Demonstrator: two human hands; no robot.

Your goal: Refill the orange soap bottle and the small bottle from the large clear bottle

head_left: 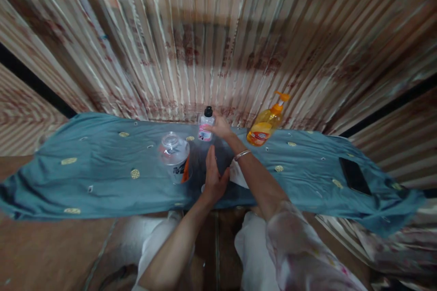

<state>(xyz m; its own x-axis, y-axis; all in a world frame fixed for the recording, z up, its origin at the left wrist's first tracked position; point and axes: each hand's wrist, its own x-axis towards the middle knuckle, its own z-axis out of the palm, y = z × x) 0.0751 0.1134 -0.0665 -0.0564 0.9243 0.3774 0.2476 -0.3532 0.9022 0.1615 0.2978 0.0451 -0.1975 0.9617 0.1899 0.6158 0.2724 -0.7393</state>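
Observation:
My right hand (pixel 221 126) reaches to the back of the table, its fingers closed around a small clear bottle (pixel 205 131) with a black cap and a pink label. The bottle stands upright or nearly so; I cannot tell whether it touches the cloth. Closer to me is my left hand (pixel 215 177), fingers stretched and thumb apart, with nothing visible in it. To its left stands a clear plastic cup (pixel 175 157) with a domed lid and a dark and orange print. Something white and flat (pixel 238 174) lies partly hidden under my right forearm.
A yellow pump bottle (pixel 264 127) with an orange top stands at the back right. A black phone (pixel 354 176) lies near the right end. The narrow table wears a teal cloth (pixel 105 168); a striped curtain (pixel 205 45) hangs right behind it.

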